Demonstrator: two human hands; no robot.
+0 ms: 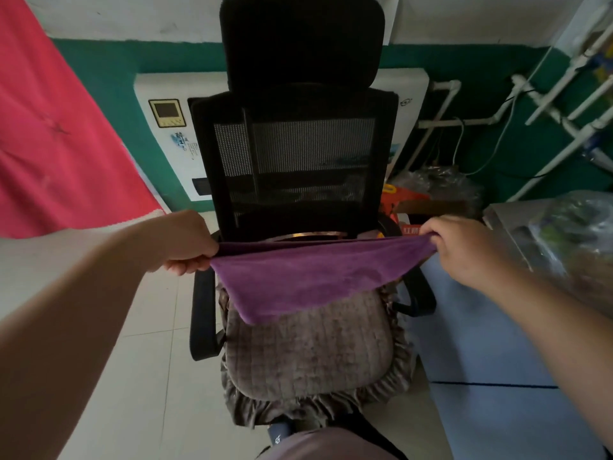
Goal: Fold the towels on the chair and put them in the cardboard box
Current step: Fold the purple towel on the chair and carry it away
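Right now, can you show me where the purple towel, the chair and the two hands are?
purple towel [298,280], head view, hanging middle.
chair [308,356], head view, seat cushion.
left hand [185,242], head view, knuckles.
right hand [464,250], head view, back.

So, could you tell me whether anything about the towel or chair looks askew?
The purple towel hangs unevenly: its lower edge dips toward the left hand side over the seat cushion and rises toward the right hand. Nothing else stands out.

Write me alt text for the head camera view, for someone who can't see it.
Two bare hands hold a purple towel stretched above a black office chair, the left hand gripping one end and the right hand the other. The towel's loose edge hangs down over the chair's grey seat cushion.
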